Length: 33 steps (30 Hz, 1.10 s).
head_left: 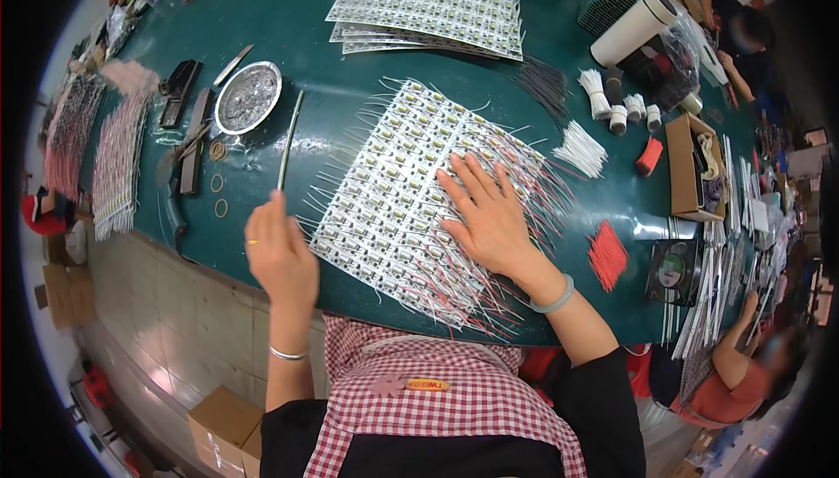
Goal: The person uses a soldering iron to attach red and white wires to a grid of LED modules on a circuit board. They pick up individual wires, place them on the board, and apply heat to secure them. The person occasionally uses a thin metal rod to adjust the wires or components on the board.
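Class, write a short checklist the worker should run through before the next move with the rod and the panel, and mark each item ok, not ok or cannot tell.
1. Right hand lies flat on the panel of small white parts with wire leads, pinning it: ok.
2. Left hand grips the thin rod at its near end: ok.
3. Rod tip has reached the panel: not ok, it points away over the green table, beside the round metal dish.
4. Panel lies fully on the table: not ok, its near corner overhangs the edge.
5. What the dish holds: cannot tell.
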Each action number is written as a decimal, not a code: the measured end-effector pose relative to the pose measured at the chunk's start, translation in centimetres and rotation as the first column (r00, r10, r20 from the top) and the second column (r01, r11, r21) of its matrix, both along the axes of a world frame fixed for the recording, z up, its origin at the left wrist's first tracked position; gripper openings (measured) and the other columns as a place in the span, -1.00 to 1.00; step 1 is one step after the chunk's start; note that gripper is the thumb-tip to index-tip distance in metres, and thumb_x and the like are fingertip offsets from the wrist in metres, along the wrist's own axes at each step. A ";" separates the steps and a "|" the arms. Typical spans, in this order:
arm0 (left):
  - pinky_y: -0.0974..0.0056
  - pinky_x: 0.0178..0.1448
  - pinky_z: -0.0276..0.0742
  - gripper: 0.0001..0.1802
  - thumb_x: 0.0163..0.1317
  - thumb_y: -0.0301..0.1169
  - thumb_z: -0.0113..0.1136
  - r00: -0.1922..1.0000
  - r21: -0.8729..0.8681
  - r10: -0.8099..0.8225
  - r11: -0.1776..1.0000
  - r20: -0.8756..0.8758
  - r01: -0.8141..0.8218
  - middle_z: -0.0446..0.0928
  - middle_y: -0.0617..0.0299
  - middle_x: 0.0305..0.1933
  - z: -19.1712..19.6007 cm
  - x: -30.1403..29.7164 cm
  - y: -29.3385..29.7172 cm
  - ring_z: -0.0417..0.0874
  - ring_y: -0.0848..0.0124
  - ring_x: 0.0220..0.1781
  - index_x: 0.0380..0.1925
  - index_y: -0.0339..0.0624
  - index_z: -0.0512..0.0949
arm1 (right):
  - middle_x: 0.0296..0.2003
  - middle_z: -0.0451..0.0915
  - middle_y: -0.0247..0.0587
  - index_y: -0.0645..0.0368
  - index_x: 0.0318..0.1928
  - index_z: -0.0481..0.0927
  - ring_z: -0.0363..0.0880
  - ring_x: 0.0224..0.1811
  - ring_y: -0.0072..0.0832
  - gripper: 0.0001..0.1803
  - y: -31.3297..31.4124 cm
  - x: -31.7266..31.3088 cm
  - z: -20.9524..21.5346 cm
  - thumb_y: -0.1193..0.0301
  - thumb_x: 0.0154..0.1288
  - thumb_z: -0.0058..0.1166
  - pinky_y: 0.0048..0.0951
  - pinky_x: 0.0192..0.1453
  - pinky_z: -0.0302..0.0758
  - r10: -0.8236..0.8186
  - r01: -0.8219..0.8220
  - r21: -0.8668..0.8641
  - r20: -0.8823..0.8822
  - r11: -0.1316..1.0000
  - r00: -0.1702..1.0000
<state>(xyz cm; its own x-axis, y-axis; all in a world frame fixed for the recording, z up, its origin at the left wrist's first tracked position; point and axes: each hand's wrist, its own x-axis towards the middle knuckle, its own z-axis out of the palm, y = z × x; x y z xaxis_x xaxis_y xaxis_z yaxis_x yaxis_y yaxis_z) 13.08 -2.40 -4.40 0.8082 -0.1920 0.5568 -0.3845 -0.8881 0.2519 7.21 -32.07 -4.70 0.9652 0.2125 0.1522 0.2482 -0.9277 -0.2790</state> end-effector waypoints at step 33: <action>0.00 0.38 0.36 -0.33 0.43 -0.06 0.05 0.754 0.150 0.636 0.772 -0.166 -0.618 0.47 -0.19 0.31 -5.6 11.9 23.7 0.49 -0.11 0.30 0.30 -0.42 0.39 | -0.06 0.53 -0.10 0.31 0.00 0.59 0.52 0.02 -0.12 -0.55 -9.7 -16.5 1.4 0.60 0.02 0.28 -0.19 0.06 0.51 -0.666 0.667 0.123 0.320 0.735 0.674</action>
<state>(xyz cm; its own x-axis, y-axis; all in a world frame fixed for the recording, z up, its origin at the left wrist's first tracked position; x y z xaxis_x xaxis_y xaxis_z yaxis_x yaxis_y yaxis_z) 24.95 21.31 -10.01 0.8525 0.3599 0.3792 0.3155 -0.9325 0.1759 -9.30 -41.81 -3.33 0.7440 -0.4666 0.4783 -0.3634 -0.8832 -0.2965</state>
